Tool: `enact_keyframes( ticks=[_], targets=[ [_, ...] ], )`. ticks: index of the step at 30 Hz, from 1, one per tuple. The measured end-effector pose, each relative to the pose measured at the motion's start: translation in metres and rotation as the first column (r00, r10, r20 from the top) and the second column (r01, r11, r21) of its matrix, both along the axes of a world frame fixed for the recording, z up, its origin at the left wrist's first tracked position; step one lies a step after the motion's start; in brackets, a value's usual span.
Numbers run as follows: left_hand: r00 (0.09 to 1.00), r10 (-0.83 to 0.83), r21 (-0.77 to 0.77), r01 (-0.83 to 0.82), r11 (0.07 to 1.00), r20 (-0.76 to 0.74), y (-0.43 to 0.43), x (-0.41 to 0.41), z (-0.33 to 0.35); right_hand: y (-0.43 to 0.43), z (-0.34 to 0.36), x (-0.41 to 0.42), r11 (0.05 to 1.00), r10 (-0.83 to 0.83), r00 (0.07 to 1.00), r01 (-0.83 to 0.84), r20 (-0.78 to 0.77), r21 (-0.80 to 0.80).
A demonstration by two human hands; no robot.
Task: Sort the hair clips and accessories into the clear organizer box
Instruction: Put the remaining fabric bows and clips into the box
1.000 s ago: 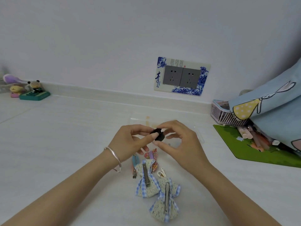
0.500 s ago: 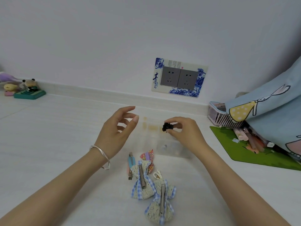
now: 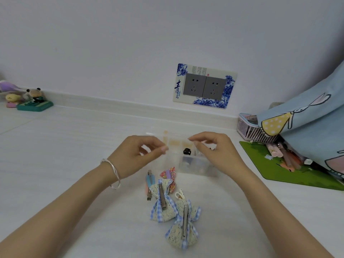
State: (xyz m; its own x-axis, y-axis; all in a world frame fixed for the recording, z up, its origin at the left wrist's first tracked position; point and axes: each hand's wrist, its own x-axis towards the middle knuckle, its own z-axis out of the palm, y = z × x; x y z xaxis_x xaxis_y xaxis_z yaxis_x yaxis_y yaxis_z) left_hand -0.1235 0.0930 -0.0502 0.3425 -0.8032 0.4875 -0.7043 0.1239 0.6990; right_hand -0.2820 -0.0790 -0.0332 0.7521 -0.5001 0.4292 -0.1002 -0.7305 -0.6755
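The clear organizer box (image 3: 198, 165) stands on the white tabletop between my hands, its see-through lid (image 3: 173, 142) raised behind it. A small black claw clip (image 3: 187, 151) lies in a back compartment. My right hand (image 3: 216, 151) hovers just right of that clip with loosely curled fingers and holds nothing. My left hand (image 3: 137, 155) hangs at the box's left edge, fingers relaxed, nothing visible in it. In front of the box lie two lace-and-gingham bow clips (image 3: 162, 202) (image 3: 183, 228), a floral bow (image 3: 169, 174), a blue and pink flat clip (image 3: 149, 185) and a small white clip (image 3: 180, 194).
A green mat (image 3: 275, 164) with pens lies to the right, under a blue fabric bag (image 3: 307, 123). A pink basket (image 3: 248, 130) stands by the wall. Small figurines (image 3: 28, 101) sit at the far left. A wall socket (image 3: 204, 86) is behind the box.
My right hand carried the black claw clip to the box and let it go; the clip now lies inside. My left hand released the clip, drew back left, then returned to the box's edge.
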Motion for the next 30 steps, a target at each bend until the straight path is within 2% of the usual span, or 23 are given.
enact_keyframes(
  ticks=[2,4,6,8,14,17,20,24,28,30],
  targets=[
    [0.995,-0.093,0.213,0.082,0.974,0.039,0.004,-0.002,0.002,0.012,0.000,-0.010,0.991,0.130,0.990,-0.127,-0.051,0.042],
    [0.984,-0.158,0.387,0.114,0.915,0.083,0.006,-0.003,-0.002,0.020,-0.006,-0.015,0.982,0.185,0.977,-0.180,-0.103,0.058],
    [0.973,-0.175,0.490,0.079,0.868,0.153,0.005,-0.002,-0.009,0.023,-0.013,-0.016,0.984,0.173,0.978,-0.166,-0.117,0.072],
    [0.971,-0.178,0.509,0.076,0.857,0.156,0.004,-0.002,-0.013,0.024,-0.015,-0.014,0.986,0.160,0.980,-0.152,-0.117,0.076],
    [0.981,-0.181,0.356,0.194,0.914,-0.068,0.004,-0.003,-0.008,0.033,-0.019,-0.012,0.976,0.200,0.971,-0.186,-0.128,0.112],
    [0.964,-0.113,0.221,0.167,0.961,-0.240,0.003,-0.003,-0.002,0.040,-0.018,-0.011,0.935,0.267,0.957,-0.228,-0.114,0.273],
    [0.947,-0.080,0.090,0.113,0.990,-0.312,-0.001,-0.007,0.006,0.047,-0.016,-0.005,0.923,0.276,0.956,-0.235,-0.101,0.305],
    [0.936,-0.049,-0.037,0.039,0.999,-0.350,-0.008,-0.006,0.011,0.044,-0.007,0.006,0.932,0.206,0.978,-0.190,-0.020,0.309],
    [0.959,0.169,-0.163,-0.208,0.964,-0.226,-0.010,0.014,0.003,0.026,0.007,0.024,0.946,-0.039,0.997,0.017,0.061,0.323],
    [0.947,0.267,-0.185,-0.299,0.936,-0.179,-0.008,0.024,-0.004,0.016,0.010,0.035,0.955,-0.145,0.988,0.123,0.060,0.271]
  ],
)
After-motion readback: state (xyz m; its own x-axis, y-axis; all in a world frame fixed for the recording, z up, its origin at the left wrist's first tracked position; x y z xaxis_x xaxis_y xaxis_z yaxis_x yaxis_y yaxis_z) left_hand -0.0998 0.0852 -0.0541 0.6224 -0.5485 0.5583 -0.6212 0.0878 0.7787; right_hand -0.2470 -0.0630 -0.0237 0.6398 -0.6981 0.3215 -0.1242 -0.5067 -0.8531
